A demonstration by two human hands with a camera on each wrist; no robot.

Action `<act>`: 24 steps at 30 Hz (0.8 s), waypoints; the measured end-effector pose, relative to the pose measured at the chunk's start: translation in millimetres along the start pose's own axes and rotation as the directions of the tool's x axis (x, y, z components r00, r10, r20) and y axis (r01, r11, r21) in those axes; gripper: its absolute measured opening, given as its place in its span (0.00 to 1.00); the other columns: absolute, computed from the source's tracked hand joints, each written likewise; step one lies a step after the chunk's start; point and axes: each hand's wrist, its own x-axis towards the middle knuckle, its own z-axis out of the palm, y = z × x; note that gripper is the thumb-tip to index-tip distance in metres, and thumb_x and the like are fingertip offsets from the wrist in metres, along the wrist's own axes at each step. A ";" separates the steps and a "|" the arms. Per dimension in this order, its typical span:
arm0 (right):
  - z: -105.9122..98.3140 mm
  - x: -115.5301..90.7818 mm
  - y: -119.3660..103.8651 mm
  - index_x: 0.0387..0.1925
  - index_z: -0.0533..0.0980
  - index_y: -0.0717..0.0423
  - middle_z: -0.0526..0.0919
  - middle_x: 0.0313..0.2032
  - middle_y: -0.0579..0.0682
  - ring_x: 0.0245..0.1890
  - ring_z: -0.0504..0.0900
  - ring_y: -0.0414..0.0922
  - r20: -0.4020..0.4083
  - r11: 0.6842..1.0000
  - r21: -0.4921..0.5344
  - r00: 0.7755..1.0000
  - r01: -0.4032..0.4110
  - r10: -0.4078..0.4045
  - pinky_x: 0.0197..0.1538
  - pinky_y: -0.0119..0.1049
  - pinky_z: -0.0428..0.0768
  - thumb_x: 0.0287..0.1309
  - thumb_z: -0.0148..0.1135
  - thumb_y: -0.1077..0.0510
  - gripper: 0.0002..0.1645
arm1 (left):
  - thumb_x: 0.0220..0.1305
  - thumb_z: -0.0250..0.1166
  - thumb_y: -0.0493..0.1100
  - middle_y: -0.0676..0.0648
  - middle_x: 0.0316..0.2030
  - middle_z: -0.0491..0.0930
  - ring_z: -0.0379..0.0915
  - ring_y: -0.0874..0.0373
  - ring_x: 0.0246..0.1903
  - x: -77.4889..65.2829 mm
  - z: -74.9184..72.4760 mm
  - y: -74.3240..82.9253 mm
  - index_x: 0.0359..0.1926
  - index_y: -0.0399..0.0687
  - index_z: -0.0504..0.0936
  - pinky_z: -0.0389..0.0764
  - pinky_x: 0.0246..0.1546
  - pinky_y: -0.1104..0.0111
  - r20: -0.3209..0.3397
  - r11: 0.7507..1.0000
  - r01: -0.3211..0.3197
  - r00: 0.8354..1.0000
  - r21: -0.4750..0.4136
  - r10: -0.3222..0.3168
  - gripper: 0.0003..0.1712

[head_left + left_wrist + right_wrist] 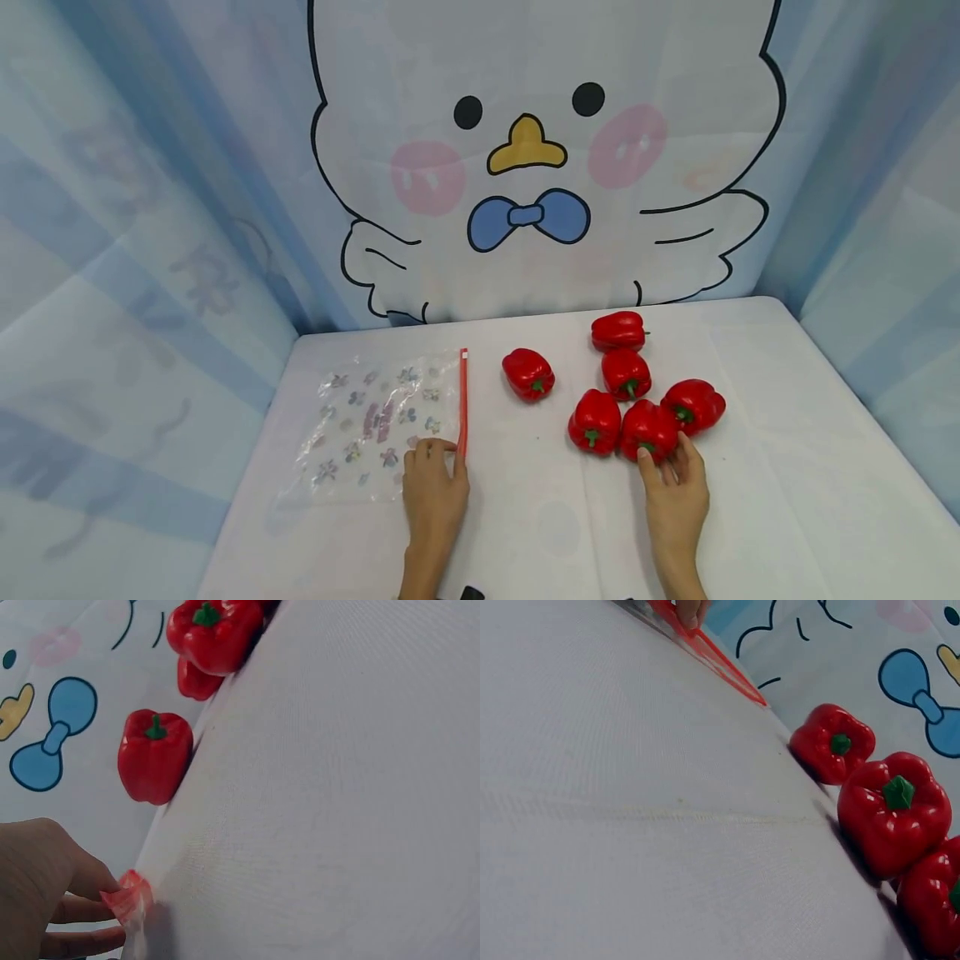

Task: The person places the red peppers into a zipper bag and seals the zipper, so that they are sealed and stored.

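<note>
A clear zip bag (360,429) printed with small flowers lies flat on the left, its red zip strip (463,392) facing right. My left hand (437,492) pinches the near corner of that strip; in the left wrist view the red corner (129,894) shows between thumb and fingers. On the right, my right hand (677,500) holds the nearest red bell pepper (649,427), thumb on its left side and fingers on its right. That pepper stands in a cluster with several others, touching a left pepper (595,423) and a right pepper (693,406). The right hand is outside the right wrist view.
Behind the cluster lie two more peppers, a middle one (626,373) and a far one (618,331). A single pepper (528,374) sits apart, between bag and cluster. The white tabletop (540,533) meets a printed curtain (525,275) at the back.
</note>
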 end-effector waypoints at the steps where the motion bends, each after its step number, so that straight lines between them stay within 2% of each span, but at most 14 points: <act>1: -0.3 -0.1 -0.1 0.80 0.56 0.60 0.66 0.75 0.65 0.74 0.68 0.60 -0.004 1.000 0.011 1.000 0.001 -0.001 0.66 0.26 0.70 0.69 0.67 0.53 0.46 | 0.62 0.71 0.38 0.41 0.45 0.83 0.76 0.44 0.46 -0.3 -0.4 -0.1 0.40 0.45 0.85 0.78 0.47 0.52 -0.018 1.000 -0.011 1.000 -0.005 0.011 0.06; 4: -0.9 0.1 0.0 0.79 0.58 0.61 0.68 0.74 0.65 0.73 0.69 0.60 -0.025 1.000 0.028 1.000 0.007 -0.006 0.64 0.22 0.71 0.69 0.67 0.54 0.45 | 0.60 0.71 0.35 0.43 0.40 0.85 0.78 0.45 0.41 -1.4 -1.7 -0.5 0.37 0.44 0.85 0.80 0.41 0.53 -0.098 0.998 -0.062 0.993 -0.011 0.061 0.05; 7: -1.4 -0.3 0.1 0.79 0.59 0.60 0.69 0.74 0.65 0.73 0.70 0.59 -0.044 0.998 0.057 0.999 0.001 0.002 0.62 0.19 0.72 0.68 0.67 0.55 0.45 | 0.58 0.72 0.34 0.43 0.36 0.85 0.79 0.45 0.37 -2.0 -2.2 -1.9 0.36 0.43 0.85 0.80 0.35 0.54 -0.189 0.992 -0.126 0.974 0.007 0.125 0.05; 9: -2.0 -1.0 0.7 0.79 0.59 0.59 0.69 0.74 0.64 0.73 0.70 0.58 -0.049 0.998 0.070 0.999 -0.008 0.011 0.62 0.18 0.72 0.69 0.67 0.54 0.44 | 0.57 0.72 0.34 0.43 0.34 0.85 0.79 0.45 0.34 -2.3 -2.3 -3.3 0.36 0.42 0.86 0.80 0.32 0.54 -0.247 0.985 -0.172 0.953 0.032 0.174 0.05; 12: -2.7 -2.5 1.7 0.79 0.60 0.58 0.69 0.74 0.64 0.73 0.70 0.56 -0.053 0.996 0.088 0.998 -0.011 0.016 0.63 0.19 0.72 0.69 0.67 0.54 0.43 | 0.56 0.72 0.33 0.42 0.32 0.84 0.78 0.44 0.31 -2.3 -3.4 -4.4 0.36 0.40 0.85 0.79 0.29 0.55 -0.329 0.969 -0.237 0.912 0.068 0.246 0.06; 15: -2.6 -6.0 0.5 0.78 0.61 0.58 0.69 0.74 0.64 0.72 0.71 0.53 -0.060 0.992 0.129 0.998 -0.003 0.010 0.64 0.20 0.72 0.68 0.68 0.55 0.43 | 0.56 0.71 0.32 0.42 0.31 0.83 0.77 0.45 0.29 -1.9 -4.9 -4.8 0.37 0.38 0.84 0.78 0.28 0.56 -0.388 0.956 -0.280 0.874 0.089 0.292 0.07; 20: -1.5 -13.7 -6.2 0.77 0.62 0.57 0.70 0.73 0.64 0.69 0.74 0.45 -0.105 0.978 0.200 0.994 0.054 -0.033 0.60 0.17 0.74 0.67 0.69 0.57 0.42 | 0.57 0.70 0.31 0.42 0.32 0.83 0.77 0.45 0.28 -1.0 -6.1 -4.4 0.37 0.38 0.84 0.78 0.28 0.56 -0.441 0.947 -0.309 0.841 0.085 0.314 0.06; 24: 2.0 -17.6 -11.4 0.76 0.64 0.58 0.71 0.71 0.63 0.67 0.75 0.43 -0.122 0.958 0.246 0.985 0.151 -0.124 0.58 0.17 0.75 0.67 0.68 0.62 0.40 | 0.57 0.68 0.32 0.42 0.31 0.83 0.77 0.45 0.28 0.4 -5.6 -3.6 0.37 0.37 0.84 0.77 0.28 0.56 -0.484 0.937 -0.337 0.807 0.095 0.339 0.06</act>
